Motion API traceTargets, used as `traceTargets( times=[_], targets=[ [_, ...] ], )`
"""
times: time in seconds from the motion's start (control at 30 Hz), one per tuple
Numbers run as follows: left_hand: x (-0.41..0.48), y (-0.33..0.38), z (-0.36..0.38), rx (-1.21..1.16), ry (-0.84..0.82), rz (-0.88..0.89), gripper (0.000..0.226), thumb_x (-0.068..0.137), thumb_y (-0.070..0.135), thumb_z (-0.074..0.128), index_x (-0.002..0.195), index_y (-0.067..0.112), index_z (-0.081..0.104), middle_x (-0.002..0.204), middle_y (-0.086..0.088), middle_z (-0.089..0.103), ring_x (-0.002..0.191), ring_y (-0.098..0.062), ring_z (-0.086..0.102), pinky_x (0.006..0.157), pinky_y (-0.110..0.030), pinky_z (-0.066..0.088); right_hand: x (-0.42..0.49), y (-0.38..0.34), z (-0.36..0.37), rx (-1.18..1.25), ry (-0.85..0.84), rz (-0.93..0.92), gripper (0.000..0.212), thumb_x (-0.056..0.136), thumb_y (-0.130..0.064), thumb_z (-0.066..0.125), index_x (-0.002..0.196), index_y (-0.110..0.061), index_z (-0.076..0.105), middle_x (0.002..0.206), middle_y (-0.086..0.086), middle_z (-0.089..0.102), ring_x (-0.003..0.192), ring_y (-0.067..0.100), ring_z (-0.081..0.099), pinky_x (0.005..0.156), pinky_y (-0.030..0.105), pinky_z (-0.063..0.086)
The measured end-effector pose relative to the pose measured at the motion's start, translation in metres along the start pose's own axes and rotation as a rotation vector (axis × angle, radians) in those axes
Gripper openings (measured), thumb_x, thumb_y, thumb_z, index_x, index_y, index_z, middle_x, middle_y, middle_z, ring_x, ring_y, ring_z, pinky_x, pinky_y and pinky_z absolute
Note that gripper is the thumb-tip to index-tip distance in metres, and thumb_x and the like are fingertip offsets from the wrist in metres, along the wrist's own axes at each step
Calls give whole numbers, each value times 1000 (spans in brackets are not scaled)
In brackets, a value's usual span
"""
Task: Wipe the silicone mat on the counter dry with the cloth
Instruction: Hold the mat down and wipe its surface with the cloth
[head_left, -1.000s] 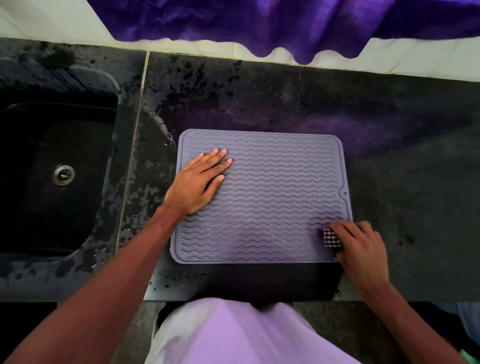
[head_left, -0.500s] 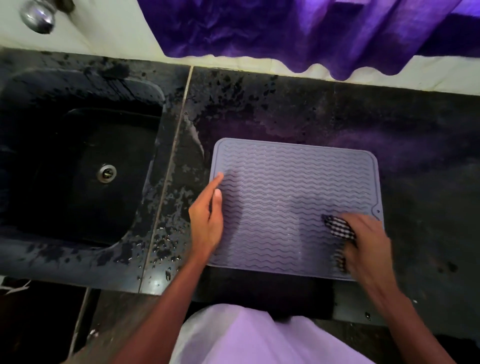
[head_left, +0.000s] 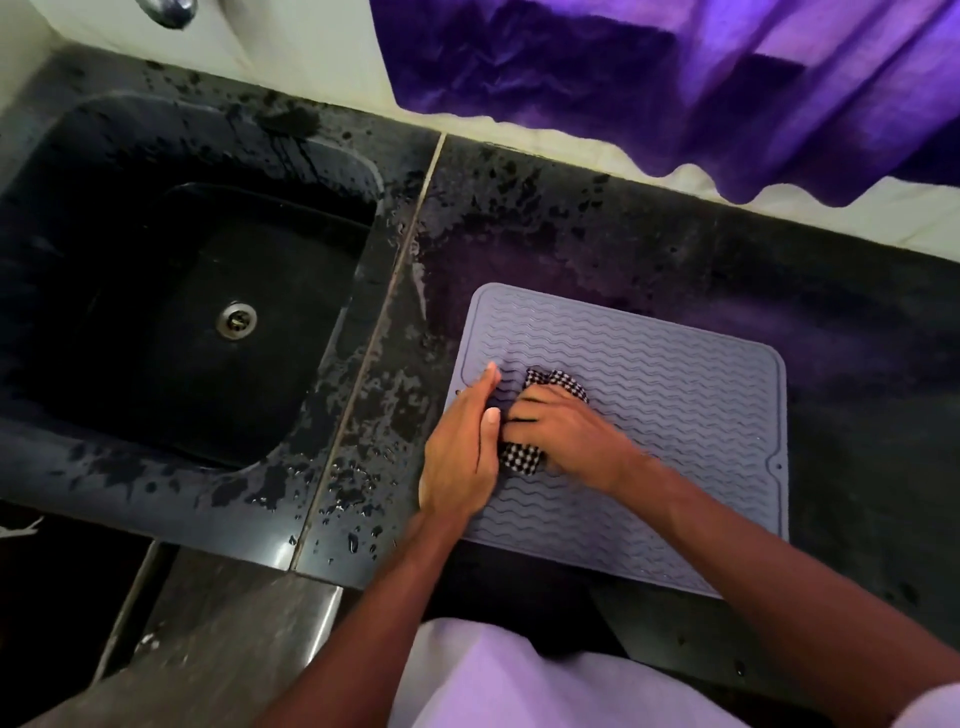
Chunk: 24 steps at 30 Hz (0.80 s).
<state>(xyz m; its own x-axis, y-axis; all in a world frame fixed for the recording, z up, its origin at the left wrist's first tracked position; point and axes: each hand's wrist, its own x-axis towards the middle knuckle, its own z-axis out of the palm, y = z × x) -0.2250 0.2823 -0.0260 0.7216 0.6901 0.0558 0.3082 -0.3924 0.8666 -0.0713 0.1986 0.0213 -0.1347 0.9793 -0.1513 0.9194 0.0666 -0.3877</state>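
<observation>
Head view, right hand (head_left: 569, 436) gripping cloth (head_left: 521, 460), mat (head_left: 685, 405)

The right hand (head_left: 566, 436) hides most of the checked cloth (head_left: 521, 461); only two bunched ends show. Its wrist looks blurred. The top edge cuts off the tap (head_left: 167, 10) and purple curtain (head_left: 675, 78).

Single head view, steeply down over counter (head_left: 675, 249), close.
</observation>
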Motion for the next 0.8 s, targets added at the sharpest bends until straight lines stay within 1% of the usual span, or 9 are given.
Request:
traceTargets(
  times=[0.13, 0.23, 0.33, 0.47, 0.53, 0.6, 0.7, 0.73, 0.8],
  targets=[
    [2, 0, 0, 99, -9, 20, 54, 108, 37, 25, 151, 13, 46, 151, 1, 53, 141, -12, 47, 117, -34, 37, -13, 10, -11, -5, -77, -28, 51, 60, -3, 73, 105, -27, 67, 105, -14, 65, 102, 12, 48, 95, 30, 40],
    [1, 0, 2, 129, 6, 21, 53, 108, 37, 27, 151, 14, 46, 150, 1, 54, 140, -12, 47, 117, -36, 38, -40, 26, -14, -11, -114, -26, 41, 68, -7, 58, 102, -28, 68, 100, -13, 65, 97, 14, 51, 89, 30, 41],
    [1, 1, 3, 149, 19, 19, 52, 108, 37, 28, 150, 15, 48, 150, 4, 54, 140, -11, 47, 118, -33, 37, -73, 47, -17, -29, -142, -9, 43, 68, -17, 42, 100, -30, 67, 98, -14, 65, 95, 14, 52, 84, 29, 41],
    [1, -1, 5, 181, 46, 29, 49, 108, 34, 31, 148, 14, 51, 149, 4, 55, 138, -11, 50, 118, -27, 36, -116, 72, -22, -52, -228, 7, 42, 64, -10, 70, 97, -36, 65, 96, -18, 64, 94, 11, 53, 84, 27, 41],
    [0, -2, 7, 193, 52, 36, 48, 108, 34, 32, 146, 13, 53, 148, 2, 56, 137, -12, 50, 118, -26, 35, -137, 81, -29, -60, -286, 39, 40, 62, -13, 77, 94, -35, 67, 93, -18, 65, 92, 12, 57, 84, 30, 47],
    [-1, -3, 8, 204, 56, 30, 48, 108, 35, 33, 145, 14, 54, 147, 1, 57, 137, -14, 51, 117, -31, 38, -155, 87, -38, -130, -393, 47, 33, 64, -15, 76, 92, -32, 69, 92, -16, 67, 91, 12, 60, 83, 30, 48],
    [-1, -4, 9, 239, 62, 35, 48, 108, 36, 34, 144, 12, 55, 146, -2, 59, 137, -17, 52, 116, -36, 40, -164, 93, -59, -255, -659, 101, 26, 85, -20, 62, 107, -33, 68, 108, -15, 66, 107, 10, 58, 95, 27, 43],
    [-1, -3, 10, 261, 59, 41, 49, 107, 36, 34, 145, 12, 55, 146, -2, 58, 137, -18, 51, 117, -34, 38, -160, 93, -66, -223, -696, 150, 28, 87, -19, 62, 110, -34, 68, 111, -15, 66, 109, 9, 57, 97, 28, 43],
    [-1, -2, 11, 293, 58, 55, 48, 107, 34, 35, 145, 11, 54, 147, -4, 57, 138, -19, 49, 119, -26, 32, -140, 89, -75, -58, -578, 185, 29, 83, -17, 69, 104, -37, 69, 104, -15, 67, 103, 9, 60, 94, 33, 48]
  ],
)
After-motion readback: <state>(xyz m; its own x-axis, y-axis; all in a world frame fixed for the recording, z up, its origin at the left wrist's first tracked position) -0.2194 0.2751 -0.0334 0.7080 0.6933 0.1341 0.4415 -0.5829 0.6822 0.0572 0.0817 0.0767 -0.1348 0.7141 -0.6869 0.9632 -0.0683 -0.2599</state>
